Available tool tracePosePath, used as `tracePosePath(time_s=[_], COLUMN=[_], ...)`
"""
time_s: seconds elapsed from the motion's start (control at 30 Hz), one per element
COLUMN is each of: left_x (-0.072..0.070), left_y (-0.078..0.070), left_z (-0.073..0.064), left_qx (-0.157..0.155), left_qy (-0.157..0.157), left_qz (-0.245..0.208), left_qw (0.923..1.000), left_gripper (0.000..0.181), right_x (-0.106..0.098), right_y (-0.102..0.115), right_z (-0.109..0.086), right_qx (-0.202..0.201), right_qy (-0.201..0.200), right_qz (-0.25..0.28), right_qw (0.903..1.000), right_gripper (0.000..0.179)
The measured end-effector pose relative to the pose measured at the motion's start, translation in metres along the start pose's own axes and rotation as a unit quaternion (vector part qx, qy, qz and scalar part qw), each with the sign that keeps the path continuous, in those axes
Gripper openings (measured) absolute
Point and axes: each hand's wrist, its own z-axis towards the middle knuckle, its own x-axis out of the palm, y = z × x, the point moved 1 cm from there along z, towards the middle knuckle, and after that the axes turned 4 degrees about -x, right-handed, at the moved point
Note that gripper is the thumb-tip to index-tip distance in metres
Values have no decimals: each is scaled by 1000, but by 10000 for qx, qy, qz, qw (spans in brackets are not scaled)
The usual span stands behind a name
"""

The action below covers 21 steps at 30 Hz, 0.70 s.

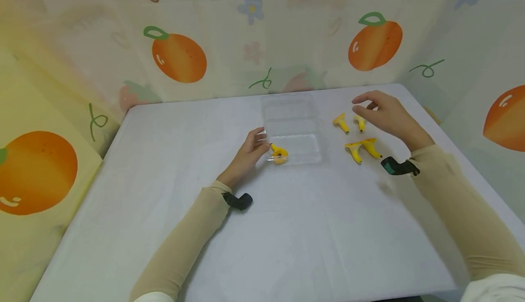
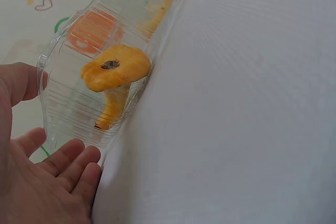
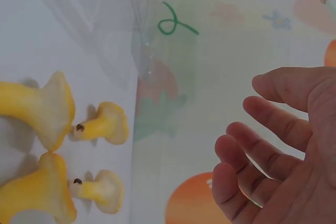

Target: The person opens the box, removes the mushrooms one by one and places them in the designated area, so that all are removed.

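Note:
A clear plastic clamshell box (image 1: 301, 149) lies opened out on the table, its lid (image 1: 287, 106) folded back. One yellow toy mushroom (image 2: 116, 66) sits in the box's left end, cap toward the left wrist camera. My left hand (image 1: 250, 149) is at that end of the box, thumb at the rim and the other fingers loosely spread beside the wall. My right hand (image 1: 383, 113) hovers over the right side, fingers gently bent with nothing between them. Beneath and before it lie several more yellow mushrooms, among them a near one (image 1: 354, 151) and a farther one (image 1: 341, 123).
The table (image 1: 287, 229) wears a white cloth. A fabric backdrop (image 1: 229, 60) with printed oranges rises right behind the table's far edge, close to the lid. More printed fabric hangs on the left and right sides.

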Motion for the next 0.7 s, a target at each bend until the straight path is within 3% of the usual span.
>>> tracePosePath(time_s=[0.7], left_x=[-1], left_y=[1], left_z=[0], left_qx=[43], left_qy=[-24], left_qz=[-42], left_qw=[10000], left_gripper=[65], right_x=[9], right_y=[35], right_z=[18], right_qx=[-495], right_qy=[104], right_qz=[99], right_qw=[9987], right_gripper=[50])
